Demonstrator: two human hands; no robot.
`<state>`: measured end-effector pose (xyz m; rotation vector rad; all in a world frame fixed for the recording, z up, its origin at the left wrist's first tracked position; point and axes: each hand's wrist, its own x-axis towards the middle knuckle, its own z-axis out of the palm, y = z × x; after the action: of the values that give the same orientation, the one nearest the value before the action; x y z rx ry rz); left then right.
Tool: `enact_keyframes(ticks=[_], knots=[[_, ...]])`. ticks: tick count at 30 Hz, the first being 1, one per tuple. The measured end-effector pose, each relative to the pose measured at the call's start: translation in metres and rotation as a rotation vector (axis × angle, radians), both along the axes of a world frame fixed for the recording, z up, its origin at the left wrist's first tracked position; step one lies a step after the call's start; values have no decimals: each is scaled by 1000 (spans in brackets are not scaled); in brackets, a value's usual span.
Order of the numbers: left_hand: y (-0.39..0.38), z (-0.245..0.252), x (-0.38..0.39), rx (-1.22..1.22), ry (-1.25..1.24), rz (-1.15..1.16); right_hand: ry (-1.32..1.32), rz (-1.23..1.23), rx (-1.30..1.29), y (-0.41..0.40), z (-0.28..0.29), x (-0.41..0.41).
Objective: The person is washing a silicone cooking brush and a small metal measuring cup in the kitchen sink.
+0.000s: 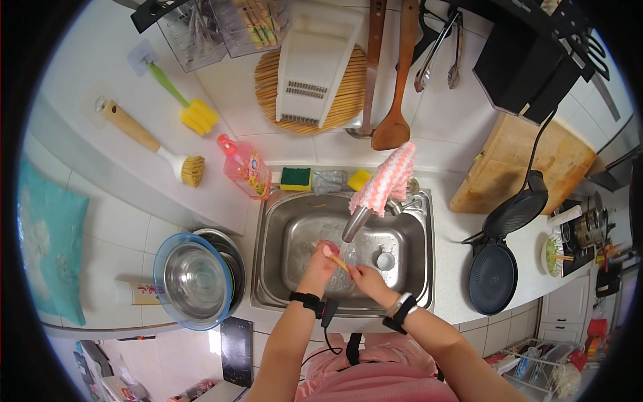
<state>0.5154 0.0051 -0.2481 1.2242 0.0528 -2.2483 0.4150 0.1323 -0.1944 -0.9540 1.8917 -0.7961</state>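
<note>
In the stainless steel sink (296,216), my right hand (371,282) grips the wooden handle of a small utensil (337,260) with a pink head. My left hand (320,266) is cupped at the pink head, below the spout. Its fingers are partly hidden, and a reddish patch beside them is too small to name. Above and to the right is the metal faucet spout (356,224), draped with a pink-and-white striped cloth (384,178). A small round metal cup or drain fitting (386,261) is on the sink floor, right of my hands. The sink bottom looks wet.
Behind the sink are a green-and-yellow sponge (296,179), a grey cloth (329,182), a yellow sponge (359,179) and a pink pump bottle (246,168). Nested bowls (159,281) stand left. On the right are an open black electric griddle (493,279) and a wooden cutting board (522,166).
</note>
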Motion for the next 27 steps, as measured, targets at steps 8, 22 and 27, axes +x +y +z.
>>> enact_keyframes(ticks=[8,22,27], knots=[[-19,31,44,-340,-17,71,-323,40,48,-67,-27,-10],[-12,7,16,-314,-3,-83,-150,289,-87,-26,-1,-32],[11,13,-17,-163,-149,-204,115,173,23,15,27,-39]])
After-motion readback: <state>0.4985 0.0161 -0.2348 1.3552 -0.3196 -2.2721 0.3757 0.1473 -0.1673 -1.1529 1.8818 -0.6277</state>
